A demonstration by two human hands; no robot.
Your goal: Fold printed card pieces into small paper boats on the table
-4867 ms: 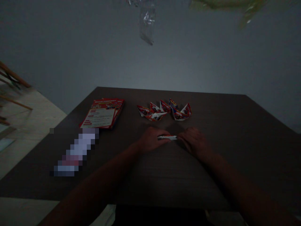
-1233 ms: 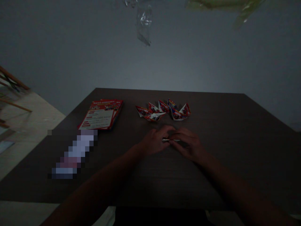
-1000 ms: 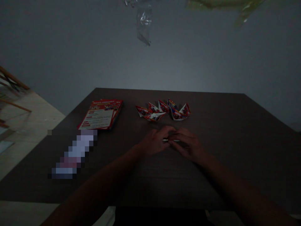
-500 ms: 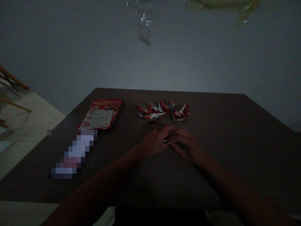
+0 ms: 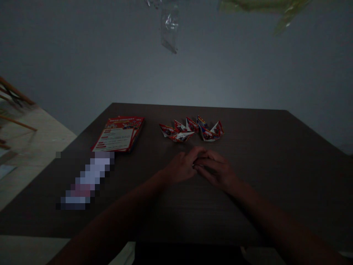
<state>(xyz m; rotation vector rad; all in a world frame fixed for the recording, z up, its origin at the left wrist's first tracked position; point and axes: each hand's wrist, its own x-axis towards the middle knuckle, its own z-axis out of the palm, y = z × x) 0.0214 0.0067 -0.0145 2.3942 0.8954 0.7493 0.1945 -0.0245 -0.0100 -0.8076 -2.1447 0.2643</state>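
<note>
My left hand (image 5: 183, 165) and my right hand (image 5: 216, 167) meet over the middle of the table, fingertips together. Both are closed around a small piece of folded paper (image 5: 194, 166), of which only a thin pale edge shows; the fingers hide its shape. Just beyond the hands stand folded paper boats with red, white and blue print. One boat (image 5: 180, 137) is at the left of the group, and another (image 5: 210, 134) is at the right.
A stack of red printed leaflets (image 5: 117, 138) lies on the dark wooden table (image 5: 264, 147) at the left. Nearer me is a blurred-out pale object (image 5: 88, 180). A wall (image 5: 220, 66) with clear plastic (image 5: 169, 27) on it rises behind the table.
My fingers have shifted slightly on the paper, and less of its pale edge shows now. The boats and the leaflet stack have stayed in place.
</note>
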